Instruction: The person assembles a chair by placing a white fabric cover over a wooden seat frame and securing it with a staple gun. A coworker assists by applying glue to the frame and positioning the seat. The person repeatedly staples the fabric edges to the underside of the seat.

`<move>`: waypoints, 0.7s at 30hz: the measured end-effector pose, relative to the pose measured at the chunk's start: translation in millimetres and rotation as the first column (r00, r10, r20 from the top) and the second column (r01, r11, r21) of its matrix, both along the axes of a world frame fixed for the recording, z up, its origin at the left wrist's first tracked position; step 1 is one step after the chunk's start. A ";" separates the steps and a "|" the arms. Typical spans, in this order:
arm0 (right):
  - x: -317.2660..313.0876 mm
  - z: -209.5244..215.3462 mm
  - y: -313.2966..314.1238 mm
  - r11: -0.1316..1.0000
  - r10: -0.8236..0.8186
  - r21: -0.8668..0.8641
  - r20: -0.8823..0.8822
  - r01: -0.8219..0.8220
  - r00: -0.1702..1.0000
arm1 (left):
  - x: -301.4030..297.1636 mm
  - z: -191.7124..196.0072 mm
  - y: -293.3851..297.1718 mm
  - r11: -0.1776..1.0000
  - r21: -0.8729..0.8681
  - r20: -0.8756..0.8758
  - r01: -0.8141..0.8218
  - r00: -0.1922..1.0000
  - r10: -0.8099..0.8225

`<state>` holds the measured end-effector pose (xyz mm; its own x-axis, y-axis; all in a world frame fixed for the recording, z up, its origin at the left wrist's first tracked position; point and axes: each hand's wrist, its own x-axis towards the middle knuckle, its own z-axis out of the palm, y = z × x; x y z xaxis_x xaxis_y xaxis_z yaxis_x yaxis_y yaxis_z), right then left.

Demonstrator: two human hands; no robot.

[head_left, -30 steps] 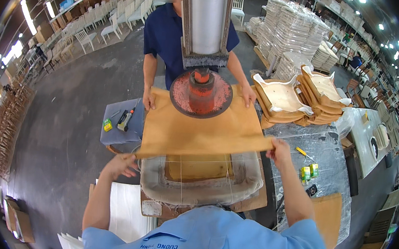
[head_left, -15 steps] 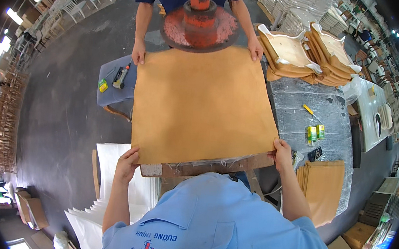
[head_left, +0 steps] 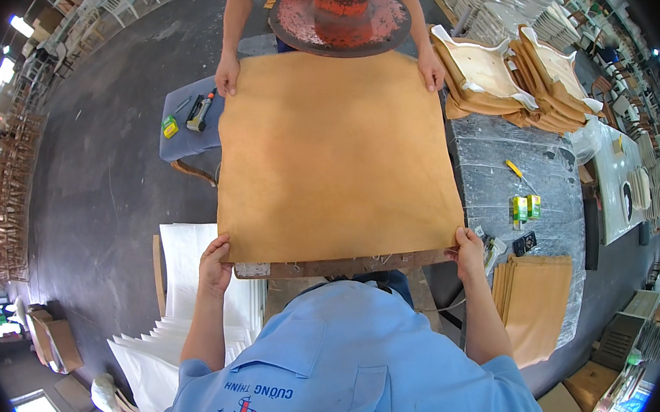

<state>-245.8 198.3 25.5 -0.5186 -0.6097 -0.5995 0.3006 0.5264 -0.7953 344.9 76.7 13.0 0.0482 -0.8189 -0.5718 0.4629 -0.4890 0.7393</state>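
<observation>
A wide tan leather-like sheet (head_left: pixel 342 160) lies stretched between me and a co-worker. My left hand (head_left: pixel 216 264) pinches its near left corner, and my right hand (head_left: pixel 465 254) grips the near right corner. Across from me, the co-worker's hands (head_left: pixel 227 75) hold the two far corners. Above the sheet's far edge hangs a round, worn red press head (head_left: pixel 341 15). Under the near edge shows a wooden board (head_left: pixel 324 268) with frayed white threads along it.
On the right, a plastic-covered table (head_left: pixel 499 162) bears folded tan sheets (head_left: pixel 537 303), small boxes (head_left: pixel 526 210), a yellow-handled tool (head_left: pixel 514 169) and stacked padded seats (head_left: pixel 483 74). A blue padded stool (head_left: pixel 186 142) at left carries a staple gun (head_left: pixel 200 112). White sheets (head_left: pixel 188 256) stand lower left.
The sheet's near edge and my hands appear slightly higher in the picture, as does the press head. All corners remain held, and the sheet looks spread a little wider.
</observation>
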 end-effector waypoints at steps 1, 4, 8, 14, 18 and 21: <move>-1.7 -0.6 -0.2 1.000 0.005 -0.019 0.001 -0.004 1.000 | -1.5 -1.7 0.1 1.000 -0.005 -0.012 -0.004 1.000 0.004; -3.6 -4.3 -4.4 1.000 0.019 0.006 -0.038 -0.018 0.999 | -3.9 -5.6 3.6 1.000 -0.014 -0.051 -0.020 0.999 0.019; -2.3 -8.5 -6.7 0.999 -0.013 0.052 -0.067 0.016 0.998 | -6.0 -10.4 10.4 0.999 -0.015 -0.099 -0.048 0.994 0.046; -2.5 -11.3 -13.2 0.999 0.000 0.053 -0.069 0.004 0.998 | -8.3 -15.1 16.6 0.999 -0.017 -0.039 -0.036 0.999 0.035; -0.3 -16.0 -16.4 0.998 0.020 0.054 -0.061 -0.017 0.998 | -7.8 -9.2 17.3 1.000 0.004 0.140 0.013 0.990 -0.013; -8.8 -22.3 -14.1 0.997 -0.002 0.073 -0.094 0.009 0.996 | -28.6 2.7 7.3 0.951 0.198 0.961 0.238 0.143 -0.236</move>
<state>-254.6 184.3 3.1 -0.5782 -0.5629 -0.5907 0.2294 0.5826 -0.7797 316.3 84.0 15.7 0.3618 -0.9045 -0.2258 -0.7602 -0.4264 0.4902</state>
